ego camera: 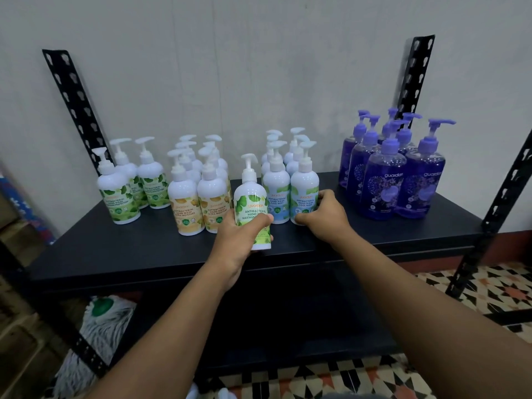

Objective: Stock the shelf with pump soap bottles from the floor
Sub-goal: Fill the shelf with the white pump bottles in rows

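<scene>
My left hand [240,236] grips a white pump bottle with a green leaf label [251,197], upright at the front middle of the black shelf [144,249]. My right hand [322,216] holds the front right blue-label mint bottle [304,182], thumb and fingers curled round its base. On the shelf stand groups of white pump bottles: three green-label bottles [121,185] at the left, several yellow-label ones [198,185] beside them, several blue-label ones [276,180] in the middle. Several purple bottles [397,174] stand at the right.
Black slotted uprights [74,105] frame the shelf against a pale wall. A lower shelf board [288,326] lies beneath. A mop head [100,326] leans at the lower left. Patterned floor tiles [489,289] show at the right and bottom.
</scene>
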Available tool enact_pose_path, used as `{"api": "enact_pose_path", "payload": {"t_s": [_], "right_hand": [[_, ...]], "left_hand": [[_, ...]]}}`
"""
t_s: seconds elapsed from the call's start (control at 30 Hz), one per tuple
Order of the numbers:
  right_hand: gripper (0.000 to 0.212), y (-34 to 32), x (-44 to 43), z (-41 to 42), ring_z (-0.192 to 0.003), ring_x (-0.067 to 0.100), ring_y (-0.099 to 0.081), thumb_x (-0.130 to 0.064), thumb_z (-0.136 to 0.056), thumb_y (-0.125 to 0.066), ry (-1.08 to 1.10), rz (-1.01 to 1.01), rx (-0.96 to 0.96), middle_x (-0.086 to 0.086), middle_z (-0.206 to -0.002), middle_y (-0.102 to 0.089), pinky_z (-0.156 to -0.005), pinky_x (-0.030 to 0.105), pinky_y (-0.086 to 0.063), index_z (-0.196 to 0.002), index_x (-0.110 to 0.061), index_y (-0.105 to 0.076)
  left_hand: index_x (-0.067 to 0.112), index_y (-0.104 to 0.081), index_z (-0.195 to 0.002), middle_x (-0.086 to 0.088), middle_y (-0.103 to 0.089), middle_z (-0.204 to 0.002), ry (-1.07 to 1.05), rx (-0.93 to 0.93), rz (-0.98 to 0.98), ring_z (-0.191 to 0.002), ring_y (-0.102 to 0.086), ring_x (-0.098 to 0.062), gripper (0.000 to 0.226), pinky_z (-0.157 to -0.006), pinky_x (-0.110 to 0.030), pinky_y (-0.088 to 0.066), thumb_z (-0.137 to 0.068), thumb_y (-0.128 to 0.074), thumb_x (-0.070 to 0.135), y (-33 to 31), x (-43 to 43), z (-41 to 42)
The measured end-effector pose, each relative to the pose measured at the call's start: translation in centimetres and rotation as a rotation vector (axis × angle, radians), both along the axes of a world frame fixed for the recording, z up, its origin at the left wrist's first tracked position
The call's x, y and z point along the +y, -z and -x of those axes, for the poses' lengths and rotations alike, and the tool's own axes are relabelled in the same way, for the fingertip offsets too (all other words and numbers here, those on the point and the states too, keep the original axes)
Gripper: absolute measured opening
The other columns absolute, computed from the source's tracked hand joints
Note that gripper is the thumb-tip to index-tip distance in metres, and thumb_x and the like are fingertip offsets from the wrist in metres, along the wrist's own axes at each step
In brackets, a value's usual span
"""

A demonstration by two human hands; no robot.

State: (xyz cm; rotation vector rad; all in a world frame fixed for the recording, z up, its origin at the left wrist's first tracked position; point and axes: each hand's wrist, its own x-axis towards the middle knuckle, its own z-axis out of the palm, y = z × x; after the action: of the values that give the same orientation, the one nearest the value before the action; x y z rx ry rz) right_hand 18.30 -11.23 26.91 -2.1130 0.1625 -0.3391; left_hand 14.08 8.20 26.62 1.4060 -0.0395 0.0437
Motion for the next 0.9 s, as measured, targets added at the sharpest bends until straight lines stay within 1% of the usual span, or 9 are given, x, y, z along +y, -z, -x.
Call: {"api": "enact_pose_path", "payload": {"t_s": [0.07,0.2,0.4,0.5,0.6,0.67,0.77,0.83,0.9], "right_hand": [[0.058,0.0,0.0,-0.4,-0.102,0.019,-0.06,-0.02,-0.074,-0.087,0.003,-0.003,-0.001,0.0,-0.114,-0.06,-0.091,0.038,-0.054,-0.113,-0.02,-0.045],[0.065,0.0,0.0,-0.8,-0.104,0.018,-0.058,-0.019,-0.074,-0.088,0.016,0.009,0.0,0.006,-0.126,-0.059,-0.089,0.034,-0.052,-0.126,-0.014,-0.048],[0.066,0.1,-0.2,-1.1,-0.105,0.019,-0.059,-0.018,-0.075,-0.087,0.007,0.011,0.011,0.007,-0.128,-0.061,-0.088,0.034,-0.051,-0.128,-0.014,-0.048],[0.067,0.1,-0.1,-1.1,-0.106,0.019,-0.06,-0.019,-0.075,-0.087,0.007,0.005,0.022,0.006,-0.128,-0.061,-0.09,0.035,-0.053,-0.129,-0.014,-0.048],[0.075,0.2,0.0,-0.4,-0.114,0.021,-0.058,-0.023,-0.073,-0.089,0.052,-0.024,0.009,0.008,-0.134,-0.053,-0.094,0.037,-0.052,-0.134,-0.011,-0.046],[0.077,0.3,0.6,0.9,-0.117,0.022,-0.054,-0.029,-0.075,-0.086,0.11,-0.019,-0.025,0.008,-0.135,-0.045,-0.096,0.037,-0.05,-0.136,-0.01,-0.045],[0.056,0.7,2.5,3.7,-0.119,0.021,-0.05,-0.033,-0.082,-0.077,0.112,0.058,-0.097,0.004,-0.128,-0.045,-0.096,0.036,-0.047,-0.128,-0.014,-0.052],[0.036,1.1,4.5,5.6,-0.117,0.018,-0.051,-0.032,-0.087,-0.072,0.018,0.121,-0.145,-0.001,-0.12,-0.049,-0.091,0.031,-0.043,-0.118,-0.017,-0.06],[0.023,1.4,6.9,6.9,-0.112,0.014,-0.053,-0.031,-0.089,-0.07,-0.1,0.172,-0.189,-0.006,-0.111,-0.054,-0.087,0.028,-0.04,-0.108,-0.02,-0.064]], "left_hand": [[0.015,-0.06,-0.116,-0.011,-0.072,-0.101,0.004,0.005,0.005,-0.083,-0.072,-0.027,0.04,-0.073,-0.038,-0.059,-0.082,-0.08,0.017,0.0,0.0,-0.1],[0.014,-0.06,-0.116,-0.01,-0.071,-0.1,0.013,0.01,0.018,-0.082,-0.072,-0.027,0.037,-0.07,-0.035,-0.057,-0.084,-0.079,0.016,-0.1,0.0,0.1],[0.015,-0.061,-0.116,-0.011,-0.072,-0.103,0.002,0.01,0.006,-0.086,-0.072,-0.027,0.038,-0.073,-0.037,-0.06,-0.083,-0.08,0.017,-0.2,-0.1,0.3],[0.017,-0.061,-0.115,-0.014,-0.072,-0.107,-0.007,0.009,-0.007,-0.089,-0.072,-0.029,0.046,-0.078,-0.042,-0.062,-0.075,-0.083,0.024,-0.3,-0.2,0.4],[0.016,-0.062,-0.114,-0.015,-0.072,-0.108,-0.021,0.003,-0.009,-0.09,-0.072,-0.03,0.057,-0.081,-0.046,-0.063,-0.064,-0.084,0.031,-0.6,-0.3,0.8],[0.012,-0.062,-0.116,-0.015,-0.071,-0.106,-0.02,0.007,0.033,-0.086,-0.071,-0.03,0.051,-0.076,-0.041,-0.061,-0.072,-0.084,0.023,-0.6,-0.1,1.3],[0.008,-0.061,-0.117,-0.017,-0.069,-0.104,-0.016,0.043,0.124,-0.079,-0.069,-0.029,0.035,-0.069,-0.036,-0.058,-0.086,-0.076,0.01,-0.5,1.1,2.8],[0.008,-0.061,-0.116,-0.016,-0.068,-0.102,-0.005,0.07,0.156,-0.076,-0.068,-0.028,0.03,-0.065,-0.036,-0.058,-0.088,-0.072,0.008,-0.4,2.6,4.4],[0.008,-0.061,-0.115,-0.015,-0.068,-0.099,-0.004,0.083,0.165,-0.072,-0.068,-0.026,0.025,-0.063,-0.036,-0.057,-0.091,-0.069,0.009,-0.1,4.7,6.0]]}}
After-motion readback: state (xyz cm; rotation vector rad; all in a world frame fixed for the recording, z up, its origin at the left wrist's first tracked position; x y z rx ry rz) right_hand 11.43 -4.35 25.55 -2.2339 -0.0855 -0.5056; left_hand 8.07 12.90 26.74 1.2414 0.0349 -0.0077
